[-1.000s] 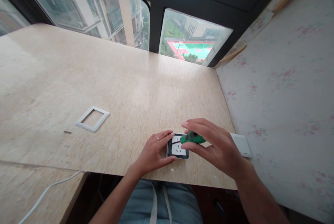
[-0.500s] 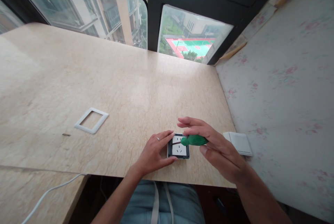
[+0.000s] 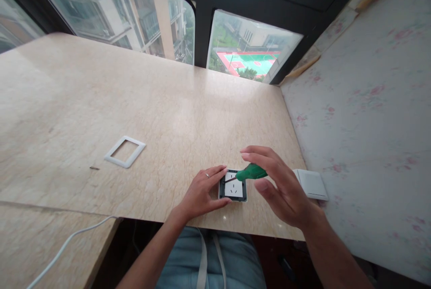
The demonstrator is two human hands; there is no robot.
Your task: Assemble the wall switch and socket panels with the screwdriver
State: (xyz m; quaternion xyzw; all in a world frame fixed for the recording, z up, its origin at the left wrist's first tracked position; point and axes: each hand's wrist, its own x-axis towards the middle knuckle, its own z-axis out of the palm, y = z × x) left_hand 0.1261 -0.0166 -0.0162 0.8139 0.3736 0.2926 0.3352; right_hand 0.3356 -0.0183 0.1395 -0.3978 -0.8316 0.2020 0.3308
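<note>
A wall socket (image 3: 233,189) with a white face and dark surround lies on the stone counter near its front edge. My left hand (image 3: 204,192) grips it from the left, fingers along the far edge and thumb at the near edge. In my right hand (image 3: 279,186) is a green-handled screwdriver (image 3: 252,172), tilted, its handle between the fingers and palm. The screwdriver's shaft runs left across the socket face, and its tip meets the dark left side of the surround. My right thumb stands a little apart from the handle.
A white socket frame (image 3: 125,151) lies on the counter at left, with a small screw-like piece (image 3: 94,168) beside it. A white switch (image 3: 311,185) is on the papered wall at right. A white cable (image 3: 72,237) crosses the lower left counter.
My right thumb and fingers have spread a little around the screwdriver handle, which is tilted further up. The whole view has shifted slightly. My left hand still steadies the socket.
</note>
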